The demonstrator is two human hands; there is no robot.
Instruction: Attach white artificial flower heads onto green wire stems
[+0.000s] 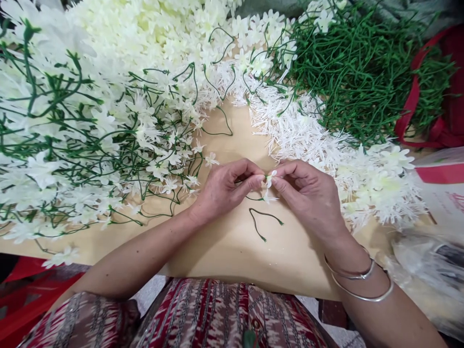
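Observation:
Over the middle of the table, my left hand point(232, 186) and my right hand point(310, 195) meet fingertip to fingertip. Between them is a small white artificial flower point(271, 179). The left thumb and forefinger pinch a green plastic stem at the flower's base; most of that stem is hidden by the hand. On the other side, the right thumb and forefinger pinch the flower itself. Another white blossom point(268, 197) hangs just below, on a thin green end. A loose bent green stem point(266, 212) lies on the table beneath my hands.
Assembled white flowers on green stems point(108, 140) heap up at the left. Loose petals point(163, 34) pile at the back, white stamens point(300, 121) right of centre, and bare green stems point(351, 67) at back right. A red strap point(413, 96) and plastic bags point(435, 270) edge the right.

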